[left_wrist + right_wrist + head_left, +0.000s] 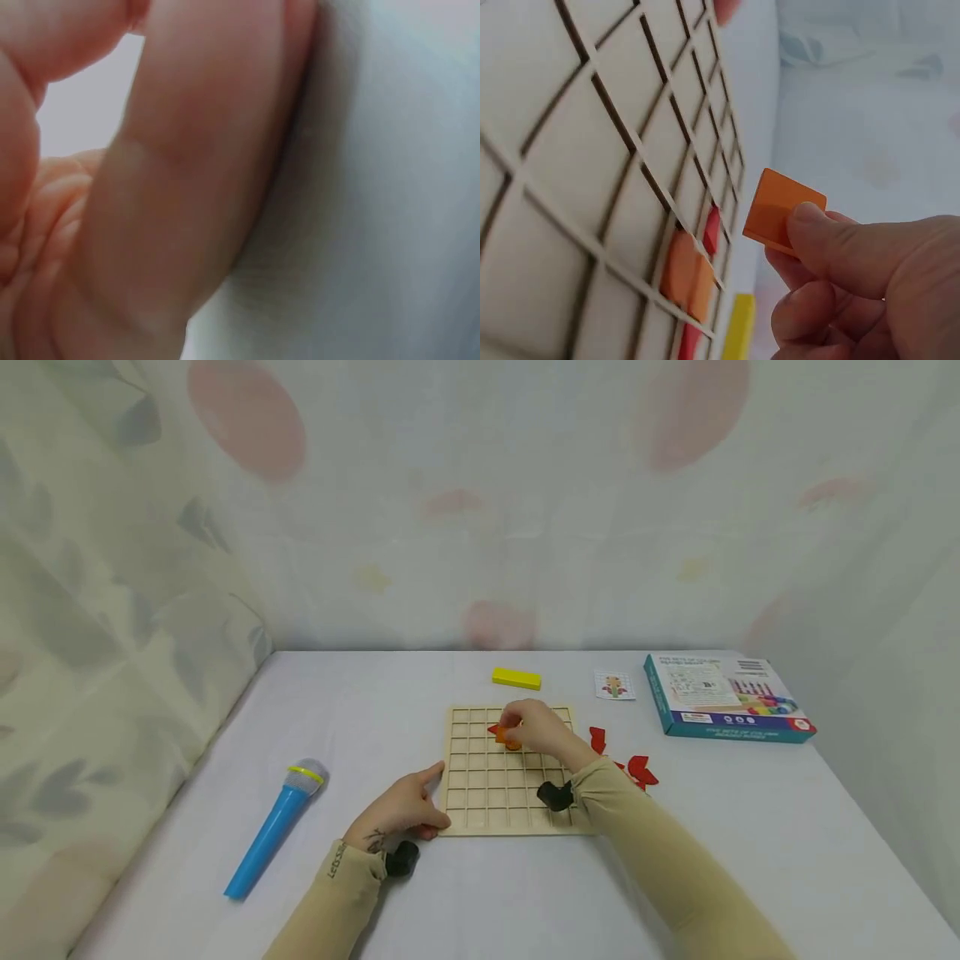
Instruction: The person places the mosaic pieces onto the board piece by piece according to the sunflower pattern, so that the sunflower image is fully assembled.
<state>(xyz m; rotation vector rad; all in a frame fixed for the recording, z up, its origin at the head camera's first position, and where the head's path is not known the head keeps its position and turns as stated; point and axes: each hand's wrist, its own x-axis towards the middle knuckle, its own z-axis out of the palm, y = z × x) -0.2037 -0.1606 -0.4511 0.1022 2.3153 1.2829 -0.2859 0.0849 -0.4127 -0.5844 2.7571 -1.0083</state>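
Over the upper middle of a pale wooden grid board (477,782), my right hand (534,727) pinches an orange square tile (771,206) between thumb and fingers. The tile is tilted and apart from the board in the right wrist view. Below it, orange pieces (681,270) lie in the grid's cells, with a red piece (712,231) beside them. My left hand (393,810) touches the board's left edge, its index finger extended higher up and its thumb at the near left corner. Fingers fill most of the left wrist view.
Loose red pieces (641,769) lie right of the board, partly behind the right sleeve. Beyond the board are a yellow bar (516,678) and a small picture card (615,685). A puzzle box (727,697) lies at the back right, a blue toy microphone (273,835) at left.
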